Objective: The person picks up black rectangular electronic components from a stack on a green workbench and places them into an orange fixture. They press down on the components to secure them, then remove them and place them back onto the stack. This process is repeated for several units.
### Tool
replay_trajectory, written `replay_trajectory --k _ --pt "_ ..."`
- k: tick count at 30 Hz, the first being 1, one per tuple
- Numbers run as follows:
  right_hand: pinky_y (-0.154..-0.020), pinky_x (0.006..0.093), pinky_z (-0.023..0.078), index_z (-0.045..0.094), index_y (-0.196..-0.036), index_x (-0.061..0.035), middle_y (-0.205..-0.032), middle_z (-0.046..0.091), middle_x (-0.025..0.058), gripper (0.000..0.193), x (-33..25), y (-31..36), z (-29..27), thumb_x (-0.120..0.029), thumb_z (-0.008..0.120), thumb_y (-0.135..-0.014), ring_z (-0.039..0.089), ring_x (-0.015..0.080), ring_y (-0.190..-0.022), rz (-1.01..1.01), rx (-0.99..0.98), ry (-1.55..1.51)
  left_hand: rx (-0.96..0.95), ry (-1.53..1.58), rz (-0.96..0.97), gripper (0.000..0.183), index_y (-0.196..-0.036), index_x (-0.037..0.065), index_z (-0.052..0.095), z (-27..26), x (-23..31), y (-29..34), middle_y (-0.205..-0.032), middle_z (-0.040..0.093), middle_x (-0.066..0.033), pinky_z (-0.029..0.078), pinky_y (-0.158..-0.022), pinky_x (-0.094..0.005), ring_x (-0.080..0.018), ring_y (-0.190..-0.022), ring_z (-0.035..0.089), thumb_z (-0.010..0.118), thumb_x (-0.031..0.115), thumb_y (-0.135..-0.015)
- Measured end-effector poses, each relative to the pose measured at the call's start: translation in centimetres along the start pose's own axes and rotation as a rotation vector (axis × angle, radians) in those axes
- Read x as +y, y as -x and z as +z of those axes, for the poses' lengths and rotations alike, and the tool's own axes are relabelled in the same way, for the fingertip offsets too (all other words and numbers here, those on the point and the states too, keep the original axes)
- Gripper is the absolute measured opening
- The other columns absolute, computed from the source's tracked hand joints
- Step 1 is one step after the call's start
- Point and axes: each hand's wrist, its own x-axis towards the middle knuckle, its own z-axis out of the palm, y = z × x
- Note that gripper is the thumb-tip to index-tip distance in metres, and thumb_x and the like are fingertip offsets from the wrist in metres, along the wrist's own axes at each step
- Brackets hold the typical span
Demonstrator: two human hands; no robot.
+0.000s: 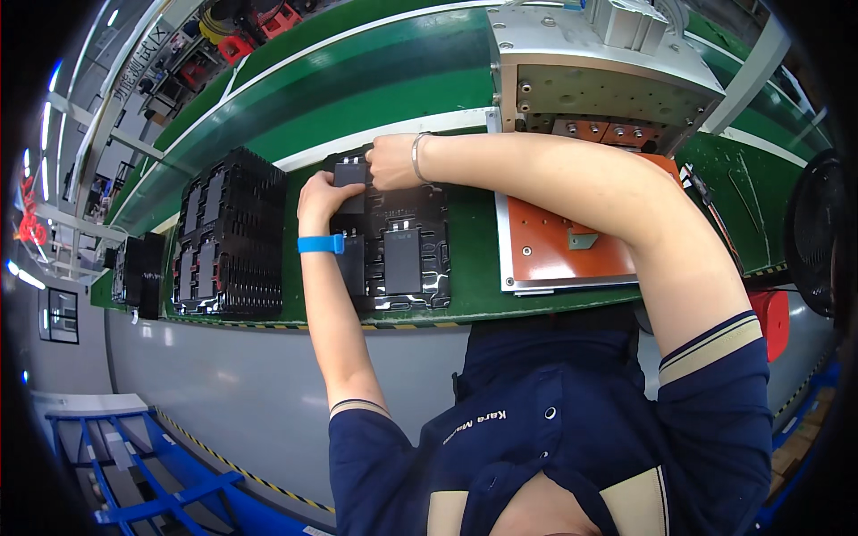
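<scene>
A black moulded tray (437, 279) lies on the green bench, holding several flat black rectangular packs with small silver tabs. My left hand (323, 194), with a blue wristband, is at the tray's far left; its thumb lies across the far-left pack (349, 172) and its fingers curl at that pack's left side. Right beside it, my right hand (391, 162) is closed over the far-right part of the tray, and what its fingers hold is hidden. The near-right pack (402, 261) sits in its recess, while my left wrist partly covers the near-left pack (353, 268).
Stacked black trays (234, 237) stand to the left, with another dark stack (138, 272) beyond. On the right is a metal press-like fixture (608, 76) above an orange plate (545, 246), which my right forearm crosses. A round black object (813, 232) is at far right.
</scene>
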Motion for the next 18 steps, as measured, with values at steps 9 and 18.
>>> replay_trajectory --k 9,18 --pt "-0.061 0.0312 0.044 0.066 -0.089 -0.011 -0.091 0.056 0.0013 0.025 -4.3 17.8 -10.8 -0.016 0.06 -0.066 0.052 0.0181 -0.077 0.317 0.614 -0.23 -0.393 0.883 0.007 0.024 -0.069 0.012 0.058 -1.6 5.2 5.6 -0.059 0.049 0.0092 0.029 -0.042 -0.0153 0.001 -0.051 0.043 0.07 0.027 -0.083" --pt "-0.061 0.0315 0.05 0.067 -0.103 -0.0066 -0.099 0.06 0.0101 0.039 -10.5 30.1 -9.5 -0.002 0.058 -0.066 0.06 0.0239 -0.077 0.895 0.417 -0.386 -0.318 0.387 0.192 0.025 -0.073 0.004 0.059 1.0 8.1 5.7 -0.054 0.053 -0.0015 0.039 -0.044 -0.0227 -0.0069 -0.049 0.052 0.072 0.024 -0.079"
